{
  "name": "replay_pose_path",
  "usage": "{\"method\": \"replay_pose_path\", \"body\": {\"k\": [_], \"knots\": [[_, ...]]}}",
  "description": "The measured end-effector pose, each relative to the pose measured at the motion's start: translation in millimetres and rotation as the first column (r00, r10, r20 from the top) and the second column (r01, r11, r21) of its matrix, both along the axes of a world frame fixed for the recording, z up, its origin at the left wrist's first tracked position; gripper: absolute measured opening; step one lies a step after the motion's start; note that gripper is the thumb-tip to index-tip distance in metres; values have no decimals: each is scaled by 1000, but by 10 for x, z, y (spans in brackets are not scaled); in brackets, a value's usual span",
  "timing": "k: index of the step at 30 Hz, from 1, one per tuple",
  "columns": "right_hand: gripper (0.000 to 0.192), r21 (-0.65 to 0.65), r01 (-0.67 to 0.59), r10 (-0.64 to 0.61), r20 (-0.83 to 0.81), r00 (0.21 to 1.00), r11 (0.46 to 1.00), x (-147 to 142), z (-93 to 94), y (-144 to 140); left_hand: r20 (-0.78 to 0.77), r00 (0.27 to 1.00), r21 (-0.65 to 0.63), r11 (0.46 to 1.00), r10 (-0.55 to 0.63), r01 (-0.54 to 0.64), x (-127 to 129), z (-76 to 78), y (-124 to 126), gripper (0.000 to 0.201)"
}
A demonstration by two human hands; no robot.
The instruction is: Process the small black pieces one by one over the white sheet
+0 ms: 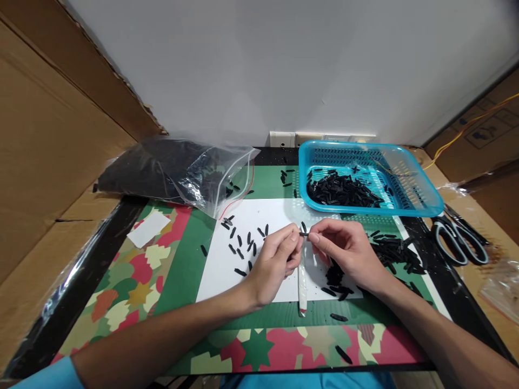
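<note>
My left hand [276, 259] and my right hand [347, 249] meet over a white sheet [227, 270] on the patterned mat. Between their fingertips they pinch a small black piece [304, 234]. A narrow clear strip or bag [302, 286] hangs down from my left hand toward the mat. Several small black pieces [243, 246] lie scattered on the white sheet to the left of my hands. A pile of them [391, 254] lies just right of my right hand.
A blue plastic basket [405, 202] holding black pieces stands behind my hands. A clear zip bag [174, 173] of black material lies at back left. Scissors [458, 243] rest at right. Cardboard walls flank both sides. A white slip [148, 228] lies on the mat.
</note>
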State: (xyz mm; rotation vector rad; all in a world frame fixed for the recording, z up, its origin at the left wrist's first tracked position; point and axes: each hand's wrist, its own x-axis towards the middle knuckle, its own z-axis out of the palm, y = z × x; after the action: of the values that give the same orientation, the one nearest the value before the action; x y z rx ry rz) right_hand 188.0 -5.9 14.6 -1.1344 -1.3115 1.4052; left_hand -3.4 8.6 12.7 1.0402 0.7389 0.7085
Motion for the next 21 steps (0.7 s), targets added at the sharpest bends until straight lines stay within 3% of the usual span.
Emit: {"method": "replay_pose_path", "body": {"k": [5, 8, 10, 13, 15, 18, 19, 21], "knots": [[22, 114, -13, -3, 140, 990, 993, -11, 37, -17, -6, 1000, -3, 1000, 16, -16, 5, 4, 4, 42], [17, 349, -37, -89, 338, 937, 937, -1, 31, -62, 3, 1000, -12, 1000, 17, -17, 4, -2, 3, 42], [13, 595, -108, -219, 451, 865, 797, 41, 2, -94, 15, 1000, -9, 1000, 11, -11, 1, -7, 6, 42], [13, 852, -177, -487, 439, 755, 494, 174, -38, -94, 24, 1000, -14, 1000, 3, -3, -7, -4, 13, 39], [14, 910, -116, -663, 373, 649, 398, 286, -34, -44, 24, 1000, -27, 1000, -3, 4, -13, 1, 16, 39], [12, 917, -54, -827, 381, 413, 395, 389, 16, 61, 21, 1000, -35, 999, -8, 9, -19, 6, 12, 41], [17, 916, -61, -838, 389, 383, 398, 386, 33, 85, 14, 1000, -29, 1000, -5, 6, -21, 5, 9, 42], [27, 908, -104, -794, 406, 453, 405, 316, 49, 93, -10, 1000, -8, 1000, 2, -2, -22, 3, -1, 44]]}}
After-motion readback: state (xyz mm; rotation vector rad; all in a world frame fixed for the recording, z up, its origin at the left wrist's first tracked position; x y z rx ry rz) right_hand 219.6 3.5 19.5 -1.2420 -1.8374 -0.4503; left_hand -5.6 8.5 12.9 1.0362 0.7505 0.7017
